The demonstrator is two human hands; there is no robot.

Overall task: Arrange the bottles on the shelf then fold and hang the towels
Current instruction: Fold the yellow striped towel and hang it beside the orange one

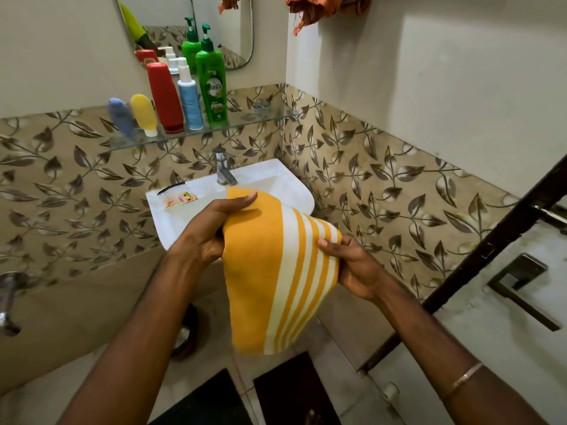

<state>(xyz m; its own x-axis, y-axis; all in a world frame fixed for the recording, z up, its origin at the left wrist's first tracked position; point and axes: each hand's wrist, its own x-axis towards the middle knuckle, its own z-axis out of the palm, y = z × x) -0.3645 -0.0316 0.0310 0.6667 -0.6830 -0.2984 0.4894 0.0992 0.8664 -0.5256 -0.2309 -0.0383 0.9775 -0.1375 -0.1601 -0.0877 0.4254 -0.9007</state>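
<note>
Nearest to the camera, two bare forearms reach forward over the floor, and both hands hold one soft yellow towel with white stripes (pixel 273 271). The left hand (pixel 211 228) grips the upper left part of the folded edge, with its fingers laid over the top of the cloth and the thumb under it. The right hand (pixel 352 265) pinches the striped side at about 3 o'clock from the towel's middle. The towel hangs from this held edge, so its long axis runs down toward 6 o'clock, and the free lower end swings above the floor, apart from everything.

Just behind the towel, at 12 o'clock, stands the white ceramic sink (pixel 184 216) with a chrome tap (pixel 224 167). Further, at 11 o'clock, the glass wall shelf (pixel 264 118) carries the plastic bottles (pixel 171 99) upright in a row, so this part of the task looks finished. Farthest, at 1 o'clock and high on the wall, an orange patterned cloth (pixel 316 7) hangs already.

In my judgement, the hanging place is up there, so the towel must travel upward and to the right. The right hand is the nearer one to lead.
</note>
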